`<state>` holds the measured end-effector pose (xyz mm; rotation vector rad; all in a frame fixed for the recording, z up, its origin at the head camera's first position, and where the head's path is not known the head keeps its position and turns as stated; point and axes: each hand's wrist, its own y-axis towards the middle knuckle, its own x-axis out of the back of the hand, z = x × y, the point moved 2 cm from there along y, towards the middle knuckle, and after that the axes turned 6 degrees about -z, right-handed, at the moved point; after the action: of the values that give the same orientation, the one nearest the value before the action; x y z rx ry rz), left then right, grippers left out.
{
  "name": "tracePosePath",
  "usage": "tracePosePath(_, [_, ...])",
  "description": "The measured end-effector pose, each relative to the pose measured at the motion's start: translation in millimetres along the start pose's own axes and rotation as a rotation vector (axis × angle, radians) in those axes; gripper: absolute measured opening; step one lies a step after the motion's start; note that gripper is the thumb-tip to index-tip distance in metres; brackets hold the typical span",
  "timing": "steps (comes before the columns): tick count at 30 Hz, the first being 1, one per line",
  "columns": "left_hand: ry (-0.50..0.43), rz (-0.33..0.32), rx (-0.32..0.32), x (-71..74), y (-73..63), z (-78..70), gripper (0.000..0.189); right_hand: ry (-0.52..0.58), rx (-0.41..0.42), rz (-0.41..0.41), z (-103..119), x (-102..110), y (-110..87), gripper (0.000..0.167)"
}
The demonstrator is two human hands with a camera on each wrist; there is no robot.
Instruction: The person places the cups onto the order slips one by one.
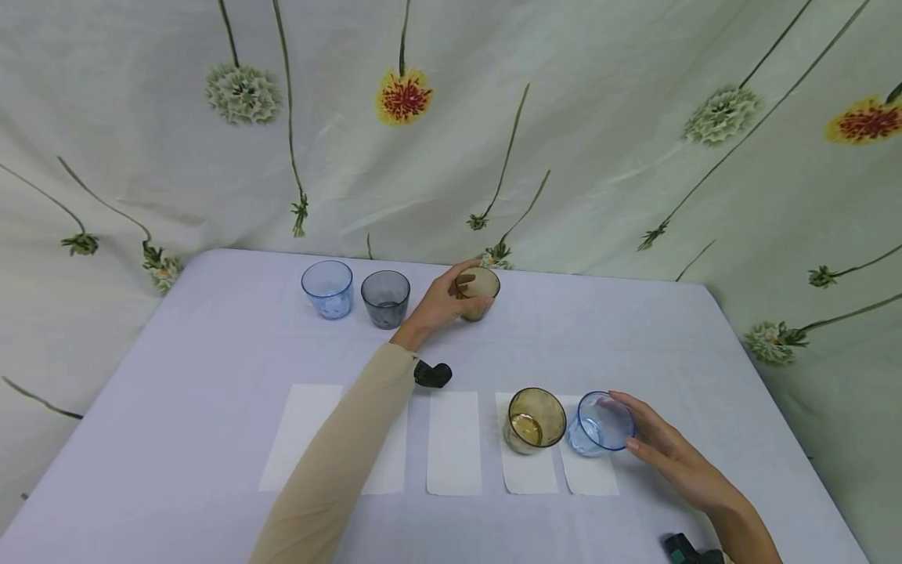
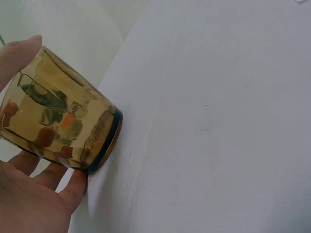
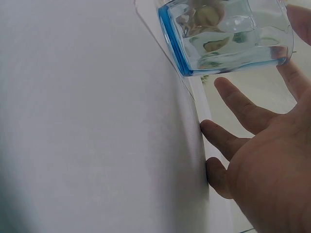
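Note:
At the back of the table my left hand (image 1: 445, 301) grips an amber glass (image 1: 481, 283), thumb and fingers around its sides. In the left wrist view that glass (image 2: 63, 114) has its base at the tablecloth. Nearer the front, my right hand (image 1: 672, 454) holds a clear blue glass (image 1: 601, 425) near its rim between thumb and index finger. The right wrist view shows the other fingers (image 3: 243, 107) spread apart from the blue glass (image 3: 223, 36). Another amber glass (image 1: 534, 423) stands just left of the blue one, on a white paper strip (image 1: 532, 476).
A second blue glass (image 1: 329, 288) and a grey glass (image 1: 386, 299) stand at the back left. More white paper strips (image 1: 454, 446) lie in a row along the front, partly under the left sleeve (image 1: 345, 462). A flower-patterned cloth (image 1: 599, 157) hangs behind the table.

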<state>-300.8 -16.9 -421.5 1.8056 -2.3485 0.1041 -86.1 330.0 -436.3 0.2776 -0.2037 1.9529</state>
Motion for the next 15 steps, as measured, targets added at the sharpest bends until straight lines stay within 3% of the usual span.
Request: tracePosePath(15, [-0.011, 0.010, 0.028, 0.6, -2.7, -0.9, 0.074, -0.004, 0.017, -0.001, 3.0, -2.1, 0.2, 0.059])
